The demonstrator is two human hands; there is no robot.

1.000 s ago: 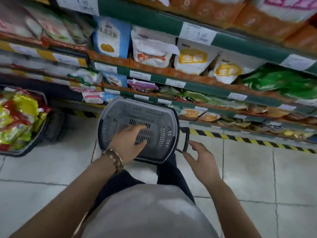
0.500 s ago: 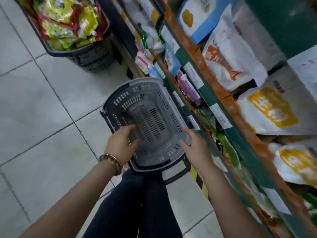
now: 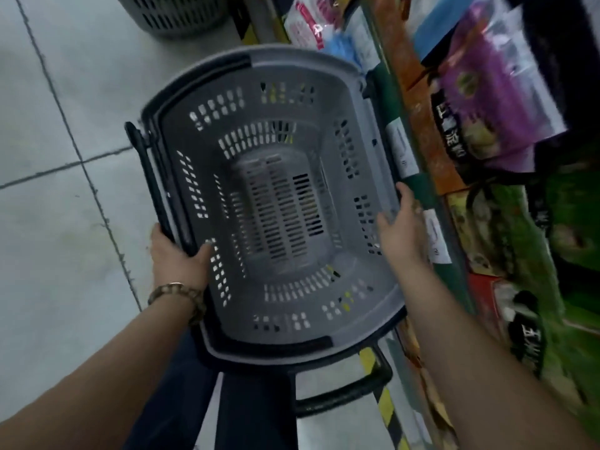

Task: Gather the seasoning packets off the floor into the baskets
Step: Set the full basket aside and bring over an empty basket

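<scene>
Tiled floor: pale tiles with dark grout lines, far left. No seasoning packets show on the visible part of it.

Second basket: grey slotted wall only, top left, standing on the floor; contents out of view.

Left hand: closed on the near-left rim of the shopping basket, thumb over the edge onto the inner wall, fingers hidden beneath. Beaded bracelet at the wrist.

Shopping basket: grey perforated plastic, dark rim band, held over the person's legs with its mouth turned toward the camera. Empty. One dark carry handle folded down along the left rim; another hanging loose below the near end.
Handling, as judged: rigid moulded shell, light while empty, smooth but not slippery at the rim. The rolled rim gives the surest purchase for two hands; the handles suit one-handed carrying once loaded. Expect the weight to stay modest with packets inside.

Right hand: spread flat, fingers extended against the right rim and wall, steadying and not clasping.

Store shelving: green edge strip with white price labels, just beside the basket's right side.

Shelf stock: purple bagged goods, green packs lower down; motion-blurred, print unreadable. Likely soft, crinkly film pouches, best pinched at an edge.
</scene>
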